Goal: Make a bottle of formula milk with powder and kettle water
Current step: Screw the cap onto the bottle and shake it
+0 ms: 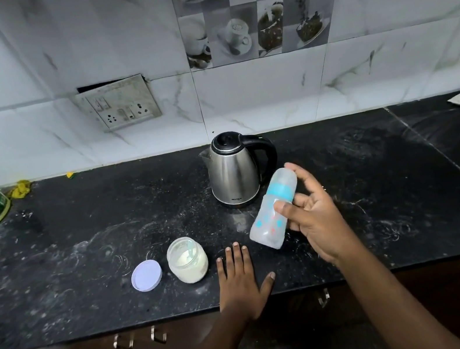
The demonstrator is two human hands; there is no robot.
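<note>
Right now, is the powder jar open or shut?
Open. The jar is uncovered; its lid lies on the counter beside it.

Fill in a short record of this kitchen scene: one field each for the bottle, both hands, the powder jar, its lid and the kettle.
bottle: tilted, cap on, lifted off the countertop
right hand: grips the bottle
left hand: flat on the countertop, open
powder jar: open, scoop inside
lid: lying left of the jar
kettle: upright, closed, behind the bottle
</note>
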